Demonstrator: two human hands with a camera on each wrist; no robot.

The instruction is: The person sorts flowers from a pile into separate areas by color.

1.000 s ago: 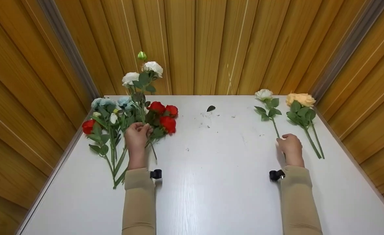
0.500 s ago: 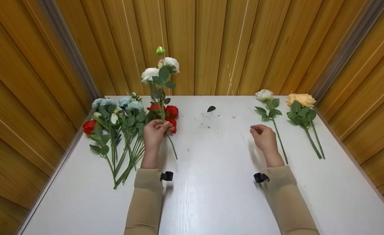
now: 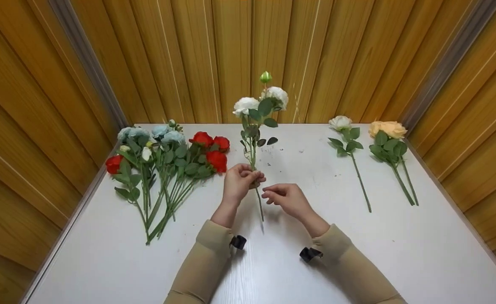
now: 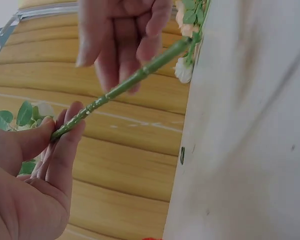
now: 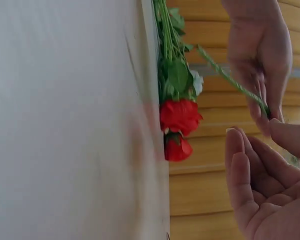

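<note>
White flower stem (image 3: 255, 126): held upright over the middle of the desk (image 3: 273, 261), toward the far edge. Probably light and top-heavy, with a thin, stiff stalk and soft blooms that could crush; best taken low on the bare stalk, below the leaves. Gripped there by the left hand (image 3: 238, 182), fingers curled round the stalk. Right hand (image 3: 285, 196) just beside, fingers loosely bent, holding nothing. Smooth, pale desk, faintly scuffed, likely slippery. Wood-panelled walls close on three sides. Flower pile (image 3: 163, 160) by the left edge; cream rose (image 3: 351, 145) and peach roses (image 3: 391, 145) near the far right corner.
</note>
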